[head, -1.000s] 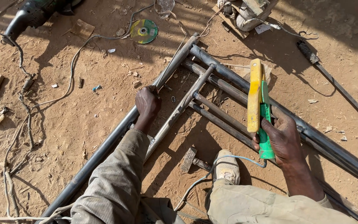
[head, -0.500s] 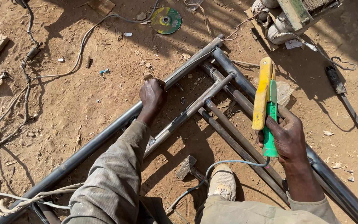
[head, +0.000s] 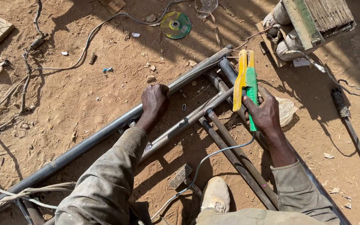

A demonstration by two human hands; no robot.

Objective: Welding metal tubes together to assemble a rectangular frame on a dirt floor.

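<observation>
Hands at work on sandy ground: left hand (head: 155, 102) clenched around a long steel pipe (head: 105, 135), stiff and probably heavy; right hand (head: 265, 112) grasping a green-and-yellow welding clamp (head: 246, 81) by its light handle.

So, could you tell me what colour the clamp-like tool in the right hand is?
Yellow and green tool, clearest in the head view.

The long round steel pipe (head: 105, 135) is dull grey with rusty streaks. Right of that pipe, the plastic welding clamp (head: 246, 85) is yellow on one side and bright green on the other, trailing a pale blue-grey cable (head: 213, 156). Above the pipe lies a round cutting disc (head: 176, 25), green with a yellow patch. The sandy ground (head: 84, 91) is reddish brown. Both sleeves (head: 105, 183) are faded olive-grey.
</observation>
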